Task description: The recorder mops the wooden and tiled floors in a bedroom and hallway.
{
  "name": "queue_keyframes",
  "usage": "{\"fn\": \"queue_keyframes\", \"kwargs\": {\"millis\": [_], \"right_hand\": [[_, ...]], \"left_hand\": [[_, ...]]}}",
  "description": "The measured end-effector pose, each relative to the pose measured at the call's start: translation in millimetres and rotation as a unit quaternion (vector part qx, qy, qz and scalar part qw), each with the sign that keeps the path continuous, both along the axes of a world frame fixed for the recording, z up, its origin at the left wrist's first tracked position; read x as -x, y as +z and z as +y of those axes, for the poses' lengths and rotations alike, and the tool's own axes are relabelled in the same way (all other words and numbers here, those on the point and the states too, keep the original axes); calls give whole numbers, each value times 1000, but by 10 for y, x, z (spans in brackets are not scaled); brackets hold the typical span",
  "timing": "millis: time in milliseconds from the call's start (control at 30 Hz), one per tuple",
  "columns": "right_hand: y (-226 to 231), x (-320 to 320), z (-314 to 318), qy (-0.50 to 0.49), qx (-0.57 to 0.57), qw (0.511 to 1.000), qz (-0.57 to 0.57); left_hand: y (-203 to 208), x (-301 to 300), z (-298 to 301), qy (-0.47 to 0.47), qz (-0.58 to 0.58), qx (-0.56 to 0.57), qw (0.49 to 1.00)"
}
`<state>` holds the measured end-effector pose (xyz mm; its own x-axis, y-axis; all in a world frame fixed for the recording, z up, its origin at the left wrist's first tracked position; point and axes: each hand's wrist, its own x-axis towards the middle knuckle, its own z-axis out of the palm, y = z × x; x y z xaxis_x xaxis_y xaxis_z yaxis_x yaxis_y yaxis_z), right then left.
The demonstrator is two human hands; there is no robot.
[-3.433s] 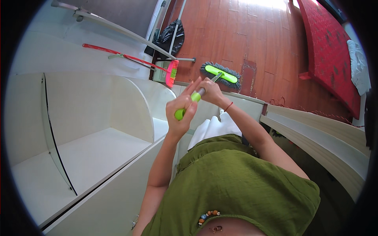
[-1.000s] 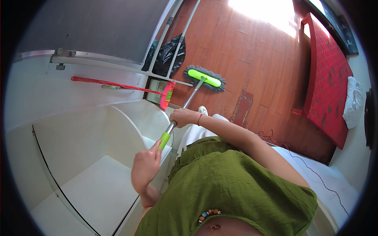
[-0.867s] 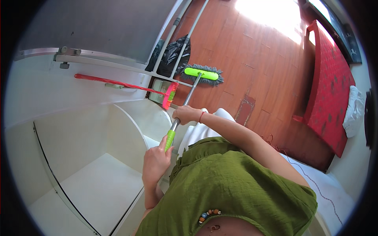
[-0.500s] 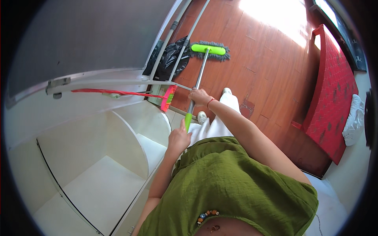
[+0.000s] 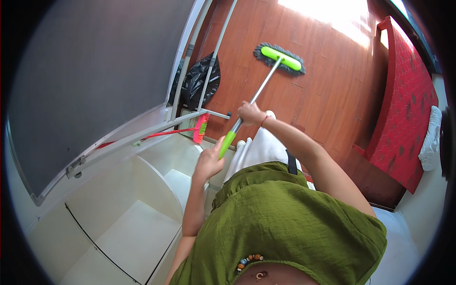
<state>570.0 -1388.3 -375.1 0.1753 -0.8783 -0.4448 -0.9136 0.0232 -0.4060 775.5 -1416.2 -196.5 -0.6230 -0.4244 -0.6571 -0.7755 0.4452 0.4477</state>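
Note:
A mop [image 5: 264,84] with a metal pole, a lime-green head plate and a grey fringed pad lies across the view, its pad flat on the reddish wooden floor [image 5: 327,90]. My left hand [image 5: 209,160] is closed round the green grip at the pole's near end. Farther up, my right hand [image 5: 251,114] wraps round the metal part of the pole, with a red cord on its wrist. Left of the mop, a black plastic bag [image 5: 202,80] sits on the floor. A broom [image 5: 200,128] with pink and green bristles and a red handle lies near my left hand.
A large dark panel in a light frame [image 5: 99,61] stands at the left, with a pale metal pole [image 5: 209,71] beside it. White shelving [image 5: 137,228] fills the lower left. A red patterned piece of furniture [image 5: 401,109] is at the right, with a white bundle [image 5: 430,140] next to it.
The mop head has swung to the right across the floor, away from the black bag. My left hand has shifted slightly left, my right hand slightly right. The view has turned a little.

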Motion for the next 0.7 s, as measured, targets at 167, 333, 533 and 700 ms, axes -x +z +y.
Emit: {"fn": "queue_keyframes", "kwargs": {"millis": [167, 333, 533, 700], "right_hand": [[277, -393, 349, -103, -16, 982, -161], [351, -221, 601, -109, -66, 975, -184], [13, 485, 663, -213, -19, 968, -131], [-387, 1167, 964, -226, -56, 972, -15]], "left_hand": [[678, -92, -207, -30, -49, -69, 996], [735, 185, -152, -146, -122, -34, 981], [273, 792, -175, -180, -65, 68, 979], [-534, 1343, 130, -194, -21, 91, 977]]}}
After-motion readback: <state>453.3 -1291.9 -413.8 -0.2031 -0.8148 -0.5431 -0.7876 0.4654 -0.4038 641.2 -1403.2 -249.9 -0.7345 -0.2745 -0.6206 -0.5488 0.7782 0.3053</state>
